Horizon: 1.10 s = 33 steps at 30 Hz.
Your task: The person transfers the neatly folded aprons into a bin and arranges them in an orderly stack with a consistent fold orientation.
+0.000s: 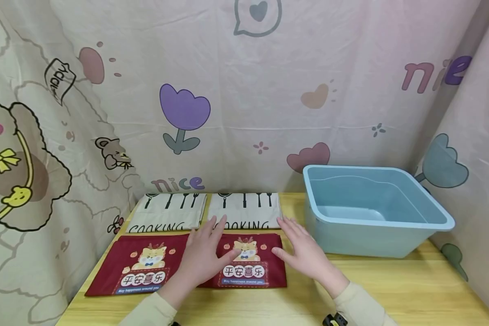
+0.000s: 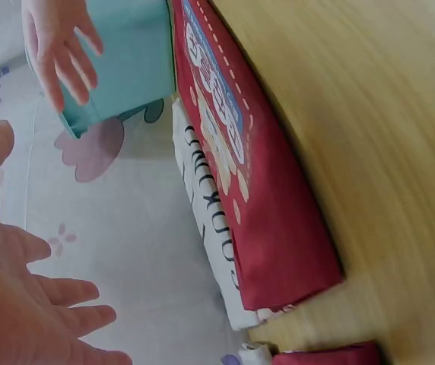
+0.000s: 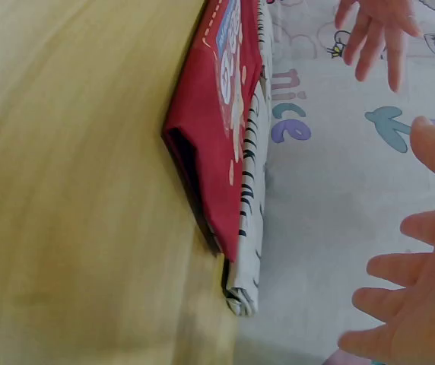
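Fingers spread, my left hand (image 1: 203, 256) hovers over the place where two folded dark red cloths meet and holds nothing. It partly hides the left red cloth (image 1: 110, 265) and the right red cloth (image 1: 275, 271), both printed with a cartoon animal and Chinese characters. My right hand (image 1: 305, 253), also empty with fingers apart, is near the right cloth's right edge. Behind them lie a folded white cloth (image 1: 167, 210) on the left and another white cloth (image 1: 244, 210) on the right, with black utensil prints and "COOKING" lettering. Both wrist views show the hands raised above the cloths.
A light blue plastic tub (image 1: 358, 237) stands at the back right of the wooden table (image 1: 277, 308), nothing visible in it. A printed curtain (image 1: 244, 113) hangs behind the table and along both sides.
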Motion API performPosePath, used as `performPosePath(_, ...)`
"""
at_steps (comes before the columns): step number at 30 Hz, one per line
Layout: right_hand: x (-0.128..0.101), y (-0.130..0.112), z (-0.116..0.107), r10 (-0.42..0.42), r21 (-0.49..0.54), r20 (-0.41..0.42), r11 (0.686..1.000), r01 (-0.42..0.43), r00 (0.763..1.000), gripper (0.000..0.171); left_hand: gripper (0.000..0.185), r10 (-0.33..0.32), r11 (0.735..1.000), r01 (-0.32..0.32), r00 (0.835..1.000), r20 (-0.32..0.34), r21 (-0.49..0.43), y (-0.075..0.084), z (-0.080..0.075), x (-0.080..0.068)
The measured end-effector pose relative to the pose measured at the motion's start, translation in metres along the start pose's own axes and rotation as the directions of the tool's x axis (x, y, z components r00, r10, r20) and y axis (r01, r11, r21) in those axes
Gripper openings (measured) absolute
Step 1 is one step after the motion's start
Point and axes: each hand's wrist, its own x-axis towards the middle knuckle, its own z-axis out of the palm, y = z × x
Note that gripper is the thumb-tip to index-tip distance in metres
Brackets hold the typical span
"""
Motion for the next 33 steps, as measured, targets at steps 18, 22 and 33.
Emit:
performPosePath(18, -0.003, 0.016, 0.012, 0.271, 0.428, 0.074, 0.860, -0.276, 0.960, 0.064, 0.091, -0.339, 0.801, 0.398, 0.917, 0.209, -0.447, -0.037, -0.009, -0.005)
performPosePath(22, -0.005, 0.019, 0.015, 0.338, 0.468, 0.127, 0.809, -0.356, 0.933, 0.063, 0.089, -0.372, 0.772, 0.444, 0.896, 0.245, -0.455, -0.044, -0.008, -0.006)
performPosePath(33, -0.009, 0.017, 0.021, 0.419, 0.566, 0.288, 0.651, -0.506, 0.861, 0.063, 0.080, -0.407, 0.651, 0.536, 0.844, 0.349, -0.538, -0.058, 0.002, -0.007)
